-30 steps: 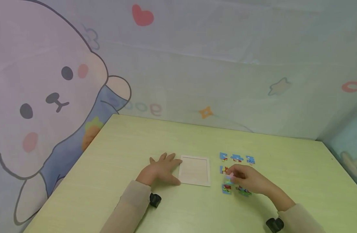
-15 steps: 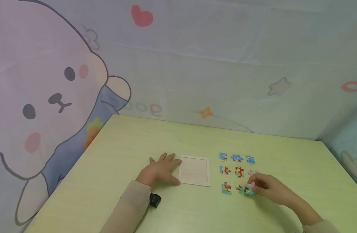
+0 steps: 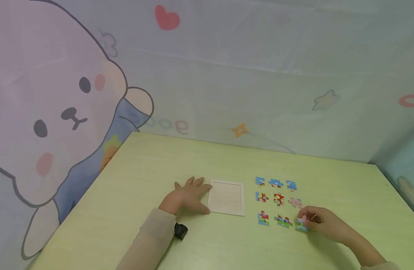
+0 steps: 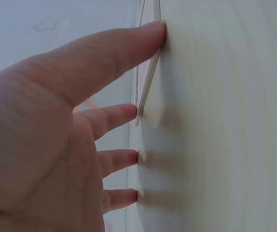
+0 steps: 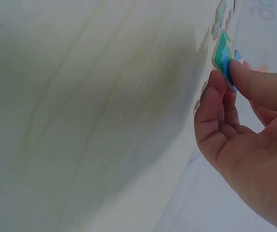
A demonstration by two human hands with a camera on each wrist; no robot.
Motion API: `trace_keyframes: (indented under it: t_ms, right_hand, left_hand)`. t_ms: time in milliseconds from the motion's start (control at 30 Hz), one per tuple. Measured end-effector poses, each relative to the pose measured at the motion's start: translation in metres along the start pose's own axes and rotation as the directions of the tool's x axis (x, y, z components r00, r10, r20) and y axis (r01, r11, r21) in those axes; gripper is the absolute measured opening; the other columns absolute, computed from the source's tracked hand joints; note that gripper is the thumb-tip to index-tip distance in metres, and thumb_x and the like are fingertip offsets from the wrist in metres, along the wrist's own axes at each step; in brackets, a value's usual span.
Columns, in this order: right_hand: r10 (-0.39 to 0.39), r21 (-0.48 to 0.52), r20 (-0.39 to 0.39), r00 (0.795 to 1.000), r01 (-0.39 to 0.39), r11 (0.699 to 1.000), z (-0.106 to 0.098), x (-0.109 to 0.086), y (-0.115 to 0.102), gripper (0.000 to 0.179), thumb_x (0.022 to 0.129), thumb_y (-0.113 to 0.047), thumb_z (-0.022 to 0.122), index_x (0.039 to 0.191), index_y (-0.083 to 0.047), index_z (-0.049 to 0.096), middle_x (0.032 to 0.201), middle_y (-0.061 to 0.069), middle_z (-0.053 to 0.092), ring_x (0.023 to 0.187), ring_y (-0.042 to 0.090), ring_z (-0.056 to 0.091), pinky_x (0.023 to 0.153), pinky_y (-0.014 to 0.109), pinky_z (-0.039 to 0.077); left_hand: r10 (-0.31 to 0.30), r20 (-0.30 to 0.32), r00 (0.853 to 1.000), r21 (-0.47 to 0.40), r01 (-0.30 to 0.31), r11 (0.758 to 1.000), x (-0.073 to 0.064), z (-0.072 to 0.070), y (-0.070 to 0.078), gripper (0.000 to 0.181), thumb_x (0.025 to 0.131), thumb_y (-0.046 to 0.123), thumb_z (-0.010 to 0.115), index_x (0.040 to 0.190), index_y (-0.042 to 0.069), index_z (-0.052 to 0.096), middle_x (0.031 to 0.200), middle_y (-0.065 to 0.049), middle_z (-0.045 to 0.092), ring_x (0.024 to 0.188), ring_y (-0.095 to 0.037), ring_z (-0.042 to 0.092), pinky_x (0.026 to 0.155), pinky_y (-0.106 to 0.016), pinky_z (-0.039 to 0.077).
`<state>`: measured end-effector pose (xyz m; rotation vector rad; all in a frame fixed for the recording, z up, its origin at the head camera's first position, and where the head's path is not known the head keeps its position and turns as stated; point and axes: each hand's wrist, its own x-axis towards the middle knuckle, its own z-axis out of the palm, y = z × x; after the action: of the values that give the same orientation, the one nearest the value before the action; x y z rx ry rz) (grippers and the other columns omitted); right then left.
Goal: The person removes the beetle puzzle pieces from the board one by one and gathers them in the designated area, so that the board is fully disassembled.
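My left hand (image 3: 188, 197) lies with spread fingers at the left edge of a shallow square wooden puzzle tray (image 3: 226, 197). In the left wrist view, the thumb (image 4: 124, 53) and a fingertip touch the tray's edge. Between thumb and fingers, my right hand (image 3: 328, 223) pinches a green, blue and pink jigsaw piece (image 3: 301, 225); the right wrist view shows this piece (image 5: 223, 55) tilted, its far side partly covered. It is at the right end of the nearest row of pieces. Just behind it lies a pink piece (image 3: 295, 203).
Several loose jigsaw pieces lie spaced in rows right of the tray, among them a red piece (image 3: 279, 199), a blue piece (image 3: 276, 183) and a green-red piece (image 3: 283, 221). The pale table (image 3: 179, 157) ends at a printed cloth backdrop (image 3: 261, 75).
My right hand has carried the pinched piece rightward, past the middle of the nearest row to its right end, uncovering the red and pink pieces. The left hand and tray stay put.
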<state>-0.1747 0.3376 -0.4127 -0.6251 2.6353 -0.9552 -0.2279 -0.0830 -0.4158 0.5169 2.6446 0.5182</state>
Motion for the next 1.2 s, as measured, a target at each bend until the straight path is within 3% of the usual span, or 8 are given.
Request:
trace_keyframes:
  t_ms: [333,567,967,1200]
  right_hand:
    - [0.006,-0.011,0.02,1.0,-0.006,1.0,-0.002,0.003,0.006,0.008,0.093,-0.007,0.061,0.1,-0.005,0.062,0.08,-0.001,0.05,0.071,0.001,0.042,0.06,0.023,0.036]
    - [0.053,-0.049,0.023,0.998,-0.052,0.997,-0.001,0.002,0.01,0.011,0.092,-0.007,0.062,0.102,-0.005,0.064,0.083,0.001,0.054,0.072,0.001,0.043,0.062,0.022,0.041]
    - [0.059,-0.048,-0.004,0.998,-0.06,0.997,0.001,0.0,0.012,0.016,0.092,-0.01,0.064,0.107,-0.003,0.064,0.086,0.001,0.055,0.074,0.001,0.046,0.065,0.022,0.044]
    - [0.061,-0.07,-0.008,0.998,-0.061,0.996,-0.008,0.002,0.008,0.024,0.091,-0.012,0.065,0.112,0.0,0.061,0.089,0.003,0.057,0.074,0.003,0.051,0.064,0.024,0.047]
  left_hand:
    - [-0.003,-0.001,1.0,0.009,0.003,1.0,0.003,0.0,-0.001,0.078,0.081,0.044,0.074,0.148,0.024,0.039,0.16,-0.009,0.018,0.147,-0.039,0.006,0.103,-0.077,0.004]
    - [0.001,0.01,1.0,0.014,-0.001,1.0,0.003,0.001,0.001,0.077,0.082,0.043,0.073,0.148,0.024,0.039,0.16,-0.009,0.018,0.147,-0.038,0.006,0.103,-0.077,0.005]
    - [0.008,0.013,1.0,0.008,-0.008,1.0,0.002,-0.001,0.004,0.077,0.082,0.042,0.073,0.148,0.024,0.038,0.16,-0.009,0.018,0.147,-0.039,0.006,0.103,-0.077,0.004]
    - [0.026,0.039,0.999,-0.002,-0.025,1.0,0.004,-0.005,-0.004,0.079,0.082,0.044,0.073,0.149,0.024,0.037,0.161,-0.01,0.017,0.147,-0.039,0.007,0.103,-0.077,0.006]
